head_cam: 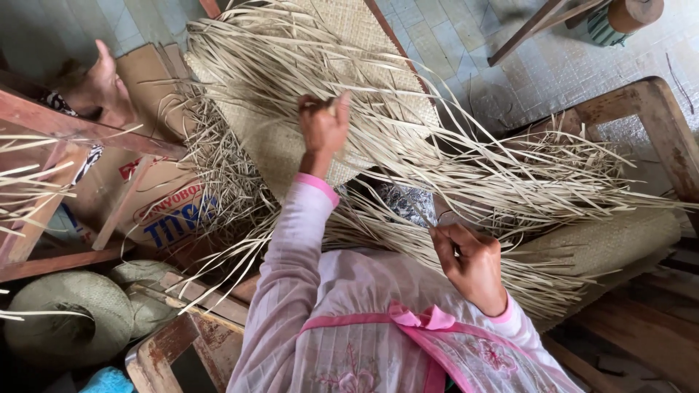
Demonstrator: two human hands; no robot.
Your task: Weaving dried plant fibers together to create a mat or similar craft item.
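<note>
Head view: our left hand pinches pale straw strips above the woven mat, half buried beneath them. Our right hand grips one strip; the mat's far edge is cut off

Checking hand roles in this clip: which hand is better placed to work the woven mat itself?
Probably the left hand: it is stretched out over the woven mat, pinching strips there. The right hand sits near the body, holding a loose strip away from the woven part.
</note>
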